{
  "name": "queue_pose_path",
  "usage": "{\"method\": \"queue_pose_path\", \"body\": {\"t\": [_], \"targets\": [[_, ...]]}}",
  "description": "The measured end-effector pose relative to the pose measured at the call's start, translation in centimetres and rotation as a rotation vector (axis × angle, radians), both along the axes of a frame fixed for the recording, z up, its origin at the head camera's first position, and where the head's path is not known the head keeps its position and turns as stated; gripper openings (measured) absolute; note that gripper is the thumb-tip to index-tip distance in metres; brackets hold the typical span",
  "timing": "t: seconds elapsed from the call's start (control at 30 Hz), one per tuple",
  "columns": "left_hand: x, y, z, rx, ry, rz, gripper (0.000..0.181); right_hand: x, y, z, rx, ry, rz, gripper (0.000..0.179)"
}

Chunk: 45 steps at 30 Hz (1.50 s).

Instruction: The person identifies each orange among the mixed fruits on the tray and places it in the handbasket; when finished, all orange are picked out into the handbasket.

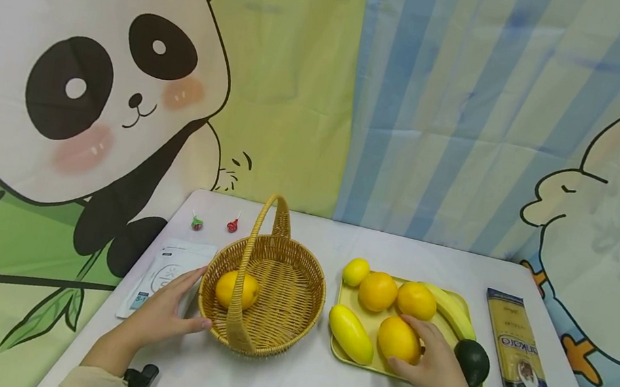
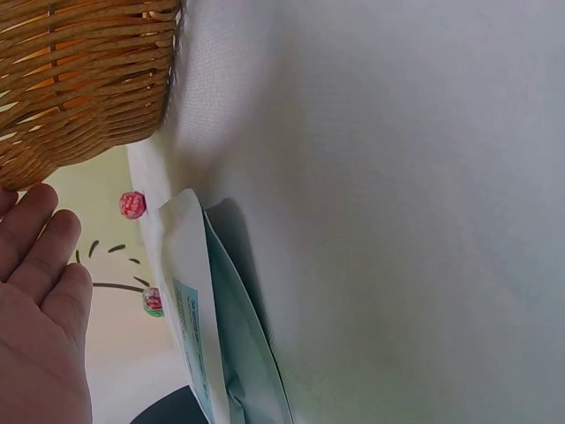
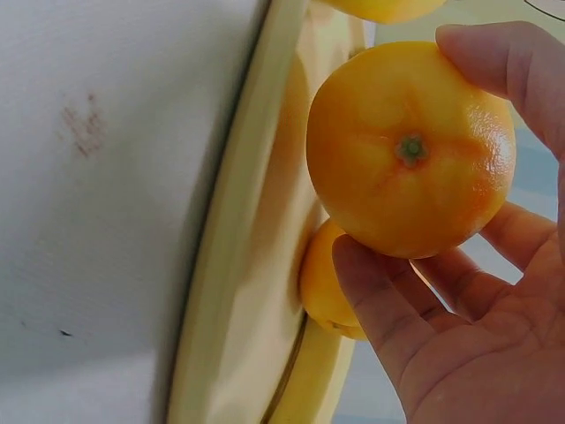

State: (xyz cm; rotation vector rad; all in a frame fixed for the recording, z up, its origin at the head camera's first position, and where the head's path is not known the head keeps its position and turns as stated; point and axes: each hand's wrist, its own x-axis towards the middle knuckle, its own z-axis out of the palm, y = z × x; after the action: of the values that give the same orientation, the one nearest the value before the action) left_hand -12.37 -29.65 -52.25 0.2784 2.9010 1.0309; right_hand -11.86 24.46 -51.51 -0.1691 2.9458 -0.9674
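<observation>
My right hand [image 1: 439, 364] grips an orange [image 3: 410, 150] between thumb and fingers, over the front of the yellow tray [image 1: 343, 355]. In the right wrist view the orange shows its green stem end, and a second orange [image 3: 328, 281] sits behind it on the tray. At the left side of a wicker basket [image 1: 295, 343] with a tall handle, my left hand [image 1: 165, 312] spreads its fingers, their tips right at the weave. Inside the basket lies one orange [image 1: 226, 289], partly behind the handle.
The tray also carries a lemon [image 1: 356, 271], oranges, bananas [image 1: 452, 313], a yellow mango-shaped fruit [image 1: 351, 333] and a dark green avocado [image 1: 471, 363]. A pasta packet [image 1: 525, 376] lies right. Behind my left hand are a white pouch [image 1: 170, 260] and two lollipops [image 1: 232, 225].
</observation>
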Motion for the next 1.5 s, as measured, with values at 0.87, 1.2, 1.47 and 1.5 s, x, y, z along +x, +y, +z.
{"method": "queue_pose_path", "body": {"t": [0.87,1.2,1.47,1.5], "targets": [[0.1,0.1,0.0,0.011,0.003,-0.001,0.12,-0.4,0.3,3.0,0.042,0.077,0.081,0.083],[0.1,0.1,0.2,0.02,0.007,-0.004,0.12,-0.5,0.2,3.7,0.038,0.065,0.087,0.082],[0.1,0.2,0.4,0.026,0.001,-0.002,0.119,-0.6,-0.2,4.0,0.026,0.079,0.096,0.081],[0.2,0.2,0.4,0.027,0.001,-0.002,0.119,-0.6,-0.3,4.1,0.026,0.083,0.099,0.081]]}}
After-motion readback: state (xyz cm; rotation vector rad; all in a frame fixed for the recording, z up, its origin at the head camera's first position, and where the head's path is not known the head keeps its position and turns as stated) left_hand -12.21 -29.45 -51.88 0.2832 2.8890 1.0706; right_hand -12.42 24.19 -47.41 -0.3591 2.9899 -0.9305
